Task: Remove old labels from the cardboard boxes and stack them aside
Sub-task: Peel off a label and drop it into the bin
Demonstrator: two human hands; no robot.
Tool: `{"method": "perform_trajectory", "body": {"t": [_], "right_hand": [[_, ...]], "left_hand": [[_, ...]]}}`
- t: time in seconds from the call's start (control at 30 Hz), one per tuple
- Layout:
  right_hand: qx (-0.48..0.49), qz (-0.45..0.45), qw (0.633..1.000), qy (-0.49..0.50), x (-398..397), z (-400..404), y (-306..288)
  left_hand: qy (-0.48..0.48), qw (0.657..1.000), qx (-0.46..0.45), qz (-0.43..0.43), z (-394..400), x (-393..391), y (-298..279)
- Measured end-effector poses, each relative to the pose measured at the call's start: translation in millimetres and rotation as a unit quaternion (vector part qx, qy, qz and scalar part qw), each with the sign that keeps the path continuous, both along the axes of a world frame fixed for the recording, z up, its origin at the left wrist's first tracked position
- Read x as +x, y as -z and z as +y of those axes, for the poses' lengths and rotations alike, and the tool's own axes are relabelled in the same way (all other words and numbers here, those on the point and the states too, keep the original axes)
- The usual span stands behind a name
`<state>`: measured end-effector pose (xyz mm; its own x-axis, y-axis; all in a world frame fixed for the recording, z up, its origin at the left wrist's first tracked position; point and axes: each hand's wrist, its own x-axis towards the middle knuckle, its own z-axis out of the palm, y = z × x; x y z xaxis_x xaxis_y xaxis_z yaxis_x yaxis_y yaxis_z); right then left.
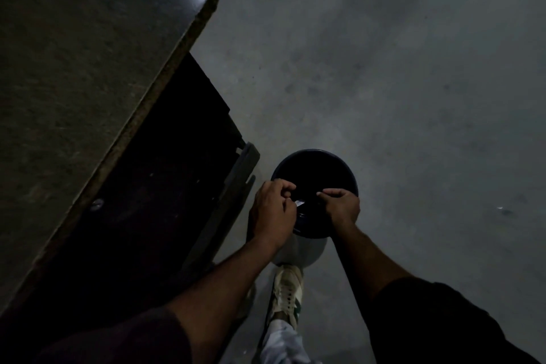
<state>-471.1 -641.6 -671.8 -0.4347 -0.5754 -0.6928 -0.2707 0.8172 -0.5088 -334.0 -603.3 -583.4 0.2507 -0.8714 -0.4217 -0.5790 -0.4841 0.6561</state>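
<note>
Both my hands hang over the open mouth of a round dark bin [313, 165] on the floor. A small pale scrap of label [300, 203] shows between them. My left hand [273, 210] has its fingers curled and pinches the scrap at its left end. My right hand [342, 205] has its fingers curled over the bin's near rim, fingertips close to the scrap; whether it holds the scrap is hard to tell in the dim light. No cardboard box is in view.
A large table [88, 68] with a worn top fills the left, its dark underside and a grey frame [242, 165] beside the bin. Grey concrete floor [413, 83] stretches to the right. My pale shoe [288, 289] stands just below the bin.
</note>
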Motion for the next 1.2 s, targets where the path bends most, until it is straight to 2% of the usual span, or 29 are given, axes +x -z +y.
{"method": "perform_trajectory", "body": {"t": [0.1, 0.27, 0.47, 0.63, 0.77, 0.9, 1.03, 1.13, 1.2], "right_hand": [[-0.027, -0.005, 1.000, 0.009, 8, 2, -14], [-0.153, -0.053, 0.986, -0.029, 46, 0, -79], [-0.283, -0.095, 0.954, -0.042, 97, 12, -216], [-0.361, -0.121, 0.921, -0.077, 143, 51, -349], [-0.393, -0.168, 0.892, -0.148, 192, 104, -431], [-0.394, -0.240, 0.842, -0.278, 261, 185, -496], [-0.371, -0.295, 0.785, -0.399, 326, 278, -533], [-0.361, -0.297, 0.744, -0.478, 378, 341, -545], [-0.371, -0.296, 0.707, -0.524, 413, 382, -552]], "left_hand": [[0.000, 1.000, -0.008, 0.009, 3, 1, -9], [-0.030, 0.998, -0.061, 0.020, 2, 7, -50], [-0.115, 0.980, -0.155, 0.055, 3, 30, -159], [-0.164, 0.952, -0.254, 0.046, 43, 67, -274], [-0.194, 0.929, -0.315, -0.012, 109, 115, -357], [-0.238, 0.901, -0.359, -0.054, 204, 191, -411], [-0.298, 0.870, -0.385, -0.075, 313, 259, -438], [-0.333, 0.851, -0.391, -0.107, 394, 305, -450], [-0.380, 0.824, -0.397, -0.133, 446, 335, -453]]}}
